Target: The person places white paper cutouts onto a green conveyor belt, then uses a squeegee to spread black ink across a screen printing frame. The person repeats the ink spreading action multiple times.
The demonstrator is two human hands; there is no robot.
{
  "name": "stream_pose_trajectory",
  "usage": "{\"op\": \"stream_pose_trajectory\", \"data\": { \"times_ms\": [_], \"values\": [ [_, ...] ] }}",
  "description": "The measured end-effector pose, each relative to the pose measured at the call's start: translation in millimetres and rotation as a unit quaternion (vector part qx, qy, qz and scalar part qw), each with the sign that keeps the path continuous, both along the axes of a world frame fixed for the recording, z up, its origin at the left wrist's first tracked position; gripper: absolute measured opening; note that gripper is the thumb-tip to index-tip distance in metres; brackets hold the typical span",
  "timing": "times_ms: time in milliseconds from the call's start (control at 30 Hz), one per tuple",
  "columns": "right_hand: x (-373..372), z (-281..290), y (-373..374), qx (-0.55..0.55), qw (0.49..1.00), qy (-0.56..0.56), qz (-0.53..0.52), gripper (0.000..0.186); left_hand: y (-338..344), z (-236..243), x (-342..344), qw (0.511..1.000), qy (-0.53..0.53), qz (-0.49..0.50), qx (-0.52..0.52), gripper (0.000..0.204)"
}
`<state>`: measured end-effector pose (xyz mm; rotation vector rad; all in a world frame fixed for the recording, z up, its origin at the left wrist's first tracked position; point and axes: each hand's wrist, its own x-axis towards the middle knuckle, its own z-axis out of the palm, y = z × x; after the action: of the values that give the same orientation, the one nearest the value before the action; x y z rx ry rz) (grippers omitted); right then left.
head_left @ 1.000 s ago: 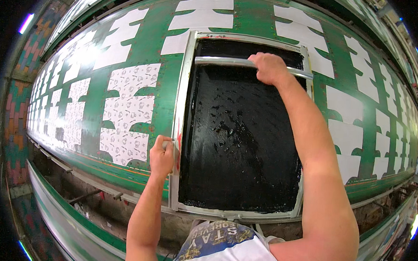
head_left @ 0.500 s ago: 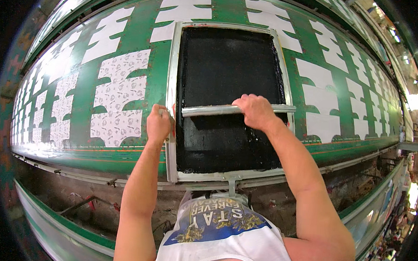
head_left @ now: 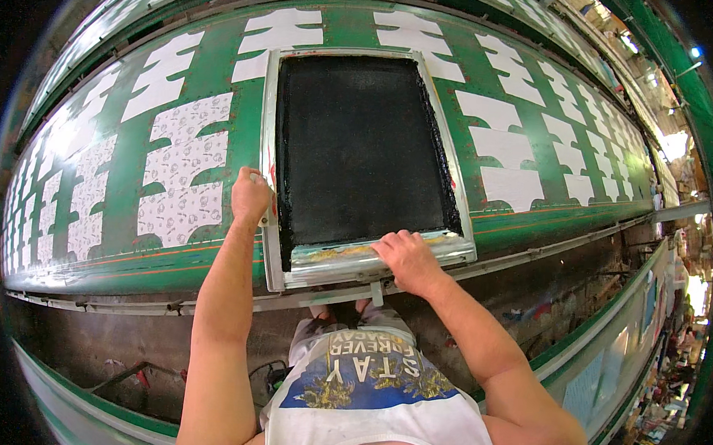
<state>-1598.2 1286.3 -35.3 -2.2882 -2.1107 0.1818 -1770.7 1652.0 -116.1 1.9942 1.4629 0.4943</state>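
Note:
A silver screen-printing frame (head_left: 271, 99) lies flat on a long green table (head_left: 246, 130), its inner mesh (head_left: 356, 147) black. My left hand (head_left: 251, 194) is closed around the frame's left side rail, though exactly how the fingers sit is partly hidden. A metal squeegee (head_left: 331, 258) rests across the frame's near end, its surface smeared with something yellowish. Near the squeegee's middle, my right hand (head_left: 409, 260) has its fingers curled over the bar. White cut pieces with a small pattern (head_left: 185, 167) lie left of the frame.
Plain white cut pieces (head_left: 503, 153) lie right of the frame, with more in the far row (head_left: 281, 32). A metal rail (head_left: 170, 303) runs along the table's near edge. Behind me stands another green-edged table (head_left: 598, 336). Clutter (head_left: 659, 403) lies at far right.
My right hand has drawn the squeegee from the middle of the mesh to the frame's near end. My left hand stays at the left rail. The whole view has shifted slightly.

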Motion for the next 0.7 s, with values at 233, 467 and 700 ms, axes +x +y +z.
{"op": "stream_pose_trajectory", "data": {
  "times_ms": [233,467,700],
  "values": [
    [6,-10,-28,0.019,0.997,0.056,0.052,0.075,10,-17,1,0.999,0.036,-0.005,0.037,0.028],
    [50,-9,-81,0.061,0.968,0.225,0.094,0.062,13,-24,2,0.996,0.078,0.001,0.043,0.027],
    [157,-33,-156,0.251,0.920,0.223,-0.201,0.059,5,-21,9,0.973,0.183,-0.019,0.137,0.024]
  ]
}}
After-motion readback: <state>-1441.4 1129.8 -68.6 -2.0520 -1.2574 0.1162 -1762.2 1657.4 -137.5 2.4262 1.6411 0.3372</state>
